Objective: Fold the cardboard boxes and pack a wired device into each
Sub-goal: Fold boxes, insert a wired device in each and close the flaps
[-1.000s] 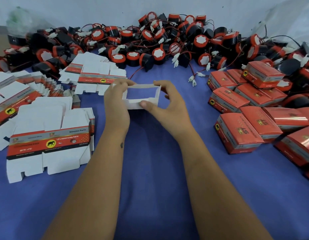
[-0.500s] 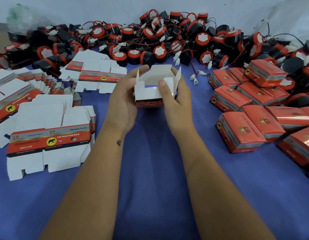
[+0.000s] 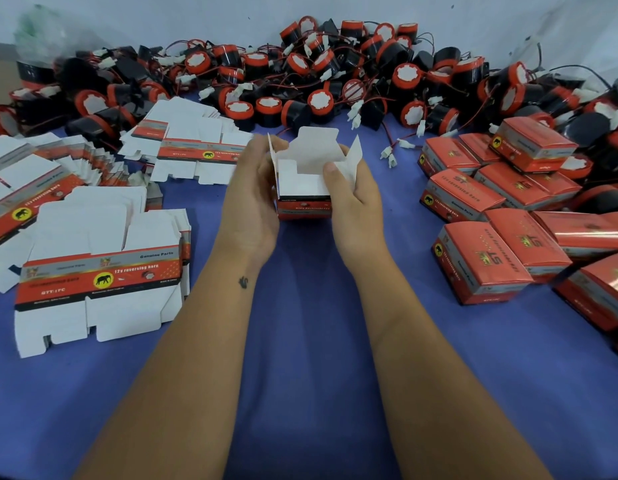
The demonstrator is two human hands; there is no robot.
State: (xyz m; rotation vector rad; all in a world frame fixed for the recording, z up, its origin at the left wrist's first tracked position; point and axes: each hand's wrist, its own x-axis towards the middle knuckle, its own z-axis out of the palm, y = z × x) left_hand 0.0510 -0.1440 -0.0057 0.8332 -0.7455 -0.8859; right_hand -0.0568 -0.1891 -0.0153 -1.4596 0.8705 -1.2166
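Note:
A small red and white cardboard box (image 3: 302, 188) is held upright between both hands at the middle of the table, its top flaps standing open and white inside. My left hand (image 3: 250, 199) grips its left side with fingers behind the left flap. On the other side, my right hand (image 3: 352, 199) grips it, the thumb pressing the near flap inward. Nothing shows inside the box. A large heap of black and red wired devices (image 3: 300, 84) lies along the back.
Stacks of flat unfolded boxes (image 3: 99, 271) lie at the left on the blue cloth (image 3: 300, 341). More flat boxes (image 3: 193, 143) sit behind them. Several closed red boxes (image 3: 484, 258) are piled at the right. Loose white connectors (image 3: 390, 155) trail near the box.
A second ago the hands held the box as an open sleeve seen end-on. It has been turned upright with one end closed, and the thumb now pushes a top flap.

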